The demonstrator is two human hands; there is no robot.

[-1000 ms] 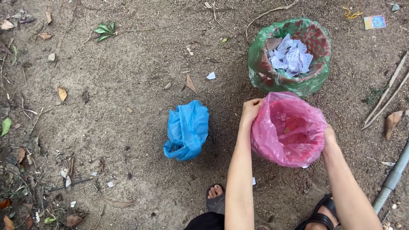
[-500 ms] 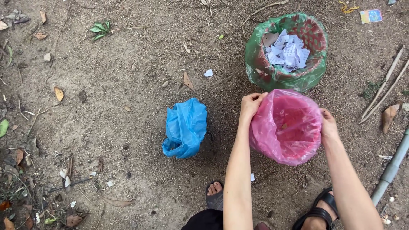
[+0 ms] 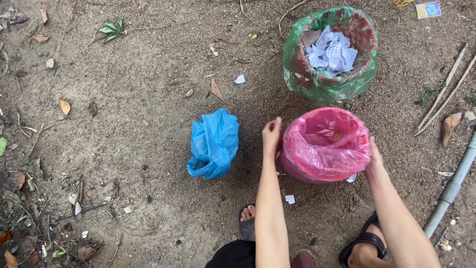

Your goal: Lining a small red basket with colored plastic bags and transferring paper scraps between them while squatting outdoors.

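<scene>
A basket lined with a pink plastic bag stands on the dirt in front of me. My left hand hovers just off its left rim, fingers curled together and holding nothing. My right hand presses on the bag's right rim, gripping the plastic there. Behind it stands a basket lined with a green bag, filled with crumpled white paper. A crumpled blue plastic bag lies on the ground to the left of my left hand.
My sandalled feet are at the bottom edge. A grey pipe and sticks lie on the right. Dry leaves, paper scraps and twigs are scattered over the sandy ground.
My left hand has let go of the pink bag's rim and pulled back to the left. The pink bag sits lower over its basket. The view has shifted slightly upward.
</scene>
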